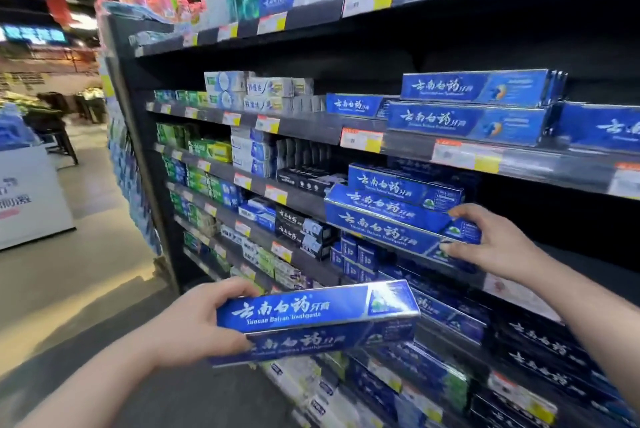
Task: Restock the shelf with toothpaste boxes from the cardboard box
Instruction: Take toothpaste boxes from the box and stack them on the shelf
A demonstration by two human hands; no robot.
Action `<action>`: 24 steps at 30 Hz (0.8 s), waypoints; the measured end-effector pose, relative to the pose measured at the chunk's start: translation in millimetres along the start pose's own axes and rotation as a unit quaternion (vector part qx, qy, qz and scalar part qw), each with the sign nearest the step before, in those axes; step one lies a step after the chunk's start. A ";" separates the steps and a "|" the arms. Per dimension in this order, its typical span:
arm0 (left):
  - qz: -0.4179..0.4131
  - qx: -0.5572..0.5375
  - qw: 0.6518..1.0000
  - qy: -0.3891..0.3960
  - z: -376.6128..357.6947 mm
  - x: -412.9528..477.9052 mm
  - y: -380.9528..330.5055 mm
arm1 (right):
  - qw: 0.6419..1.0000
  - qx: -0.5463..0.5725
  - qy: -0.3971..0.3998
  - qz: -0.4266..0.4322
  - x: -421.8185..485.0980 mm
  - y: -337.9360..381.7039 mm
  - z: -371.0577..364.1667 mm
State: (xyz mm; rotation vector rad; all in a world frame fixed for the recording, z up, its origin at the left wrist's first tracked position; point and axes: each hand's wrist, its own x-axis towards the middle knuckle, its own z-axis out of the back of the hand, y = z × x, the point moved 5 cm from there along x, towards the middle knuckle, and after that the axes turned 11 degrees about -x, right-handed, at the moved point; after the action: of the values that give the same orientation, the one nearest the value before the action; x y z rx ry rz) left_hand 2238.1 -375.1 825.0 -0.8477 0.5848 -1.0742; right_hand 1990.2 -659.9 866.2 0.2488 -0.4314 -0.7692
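Note:
My left hand [194, 323] grips the left end of two stacked blue toothpaste boxes [311, 320], held in front of the lower shelves. My right hand [491, 240] holds the right end of a blue toothpaste box [388, 230] at the front edge of the middle shelf [304, 202]. More boxes of the same kind [401, 185] lie stacked right behind and above it. The cardboard box is out of view.
The dark shelf unit runs from left to right with several levels of toothpaste and yellow price tags [360, 140]. A dark gap [554, 216] opens on the middle shelf right of my right hand. The aisle floor [86, 289] lies to the left, with a white display stand [27, 199].

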 end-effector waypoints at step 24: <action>-0.097 -0.013 0.976 0.196 23.3 250.7 36.7 | 0.987 -0.065 -0.054 -0.136 74.4 -18.1 -40.5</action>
State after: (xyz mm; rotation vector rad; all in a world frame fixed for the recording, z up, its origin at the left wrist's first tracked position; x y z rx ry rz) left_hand 2370.2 -591.6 804.0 -0.7297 0.8591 -1.4314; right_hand 2045.2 -723.3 844.8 0.1443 -0.4523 -1.0779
